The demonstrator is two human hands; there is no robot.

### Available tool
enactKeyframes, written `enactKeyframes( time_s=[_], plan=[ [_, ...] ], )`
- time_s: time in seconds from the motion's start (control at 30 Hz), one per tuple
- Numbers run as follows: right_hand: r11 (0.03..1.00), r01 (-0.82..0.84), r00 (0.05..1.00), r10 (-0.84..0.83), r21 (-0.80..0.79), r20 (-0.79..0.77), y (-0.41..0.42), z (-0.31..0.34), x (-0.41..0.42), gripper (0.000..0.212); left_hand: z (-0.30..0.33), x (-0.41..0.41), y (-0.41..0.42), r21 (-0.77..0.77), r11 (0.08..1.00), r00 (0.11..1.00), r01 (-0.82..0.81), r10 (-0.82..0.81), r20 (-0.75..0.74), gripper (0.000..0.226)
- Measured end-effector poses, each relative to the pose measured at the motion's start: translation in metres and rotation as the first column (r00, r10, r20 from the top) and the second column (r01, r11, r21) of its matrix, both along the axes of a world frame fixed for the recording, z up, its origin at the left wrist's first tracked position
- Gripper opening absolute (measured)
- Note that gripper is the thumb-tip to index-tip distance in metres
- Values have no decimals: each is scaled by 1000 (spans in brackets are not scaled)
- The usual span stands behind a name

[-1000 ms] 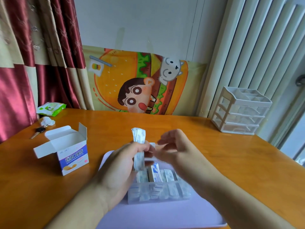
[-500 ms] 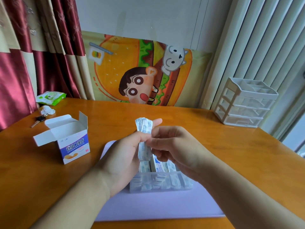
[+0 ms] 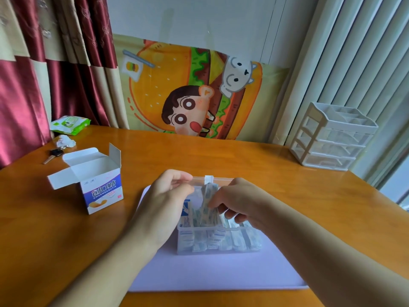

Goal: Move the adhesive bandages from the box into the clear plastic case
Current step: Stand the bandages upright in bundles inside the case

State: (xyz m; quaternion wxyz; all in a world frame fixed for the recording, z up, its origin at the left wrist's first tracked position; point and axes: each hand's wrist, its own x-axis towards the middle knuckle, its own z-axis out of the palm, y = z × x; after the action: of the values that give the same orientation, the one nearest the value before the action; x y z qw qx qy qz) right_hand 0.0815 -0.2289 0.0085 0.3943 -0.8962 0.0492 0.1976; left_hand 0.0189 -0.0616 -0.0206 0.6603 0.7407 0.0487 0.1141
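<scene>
The clear plastic case [image 3: 221, 242] sits on a lavender mat [image 3: 210, 273], its lid [image 3: 223, 181] standing open at the back. Several wrapped bandages fill it. My right hand [image 3: 236, 202] pinches a stack of bandages [image 3: 208, 196] and holds it down inside the case, tilted. My left hand [image 3: 170, 196] is curled at the case's left side, its fingertips pinching the lid's left edge. The white and purple bandage box [image 3: 99, 185] stands open on the table to the left, apart from both hands; its inside is not visible.
A white drawer organizer [image 3: 332, 138] stands at the back right of the wooden table [image 3: 287, 185]. A green wipes pack [image 3: 70, 124], a crumpled tissue [image 3: 65, 141] and a key [image 3: 53, 155] lie at the back left. Curtains and a cartoon poster are behind.
The stack went from my left hand, raised above the case, to my right hand, which lowered it into the case. My left hand moved to the lid's edge.
</scene>
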Motion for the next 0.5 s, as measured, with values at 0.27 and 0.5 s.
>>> enactKeyframes(
  time_s=[0.27, 0.5],
  plan=[
    [998, -66, 998, 66, -19, 11, 5, -6, 1, 12, 4, -6, 1, 55, 998, 999, 37, -38, 11, 20],
    [994, -83, 993, 88, -71, 74, 10, -5, -4, 16, -9, -2, -1, 398, 917, 999, 18, -29, 21, 22]
  ],
)
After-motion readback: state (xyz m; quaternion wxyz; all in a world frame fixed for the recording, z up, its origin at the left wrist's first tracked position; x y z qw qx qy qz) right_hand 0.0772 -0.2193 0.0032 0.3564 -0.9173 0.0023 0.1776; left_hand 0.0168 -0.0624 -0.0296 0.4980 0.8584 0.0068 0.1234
